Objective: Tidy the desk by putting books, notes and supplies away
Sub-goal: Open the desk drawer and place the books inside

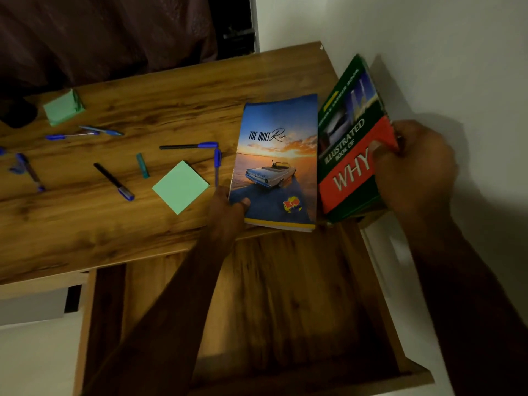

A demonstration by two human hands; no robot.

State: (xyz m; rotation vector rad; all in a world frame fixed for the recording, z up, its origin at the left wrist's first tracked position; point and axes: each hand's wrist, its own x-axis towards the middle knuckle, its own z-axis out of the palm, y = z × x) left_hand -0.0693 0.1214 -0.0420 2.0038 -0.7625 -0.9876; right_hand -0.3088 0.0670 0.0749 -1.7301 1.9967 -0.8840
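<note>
Early stage, judged: left hand (228, 212) pinches notebook (274, 155) corner, right hand (414, 172) grips tilted book (348, 155) at 3 o'clock; drawer (285, 310) open at 6 o'clock; pens (114, 181), pads (181, 186) at 9 o'clock not yet stowed.

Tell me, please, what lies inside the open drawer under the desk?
The drawer shows only its bare wooden floor. The left forearm covers a diagonal strip of it, and its rear end is hidden beneath the desk top.

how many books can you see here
2. The blue car-cover book lies at the desk's near edge, gripped by the left hand; the green and red book stands tilted right of it, held by the right hand. Others may lie out of frame.
</note>
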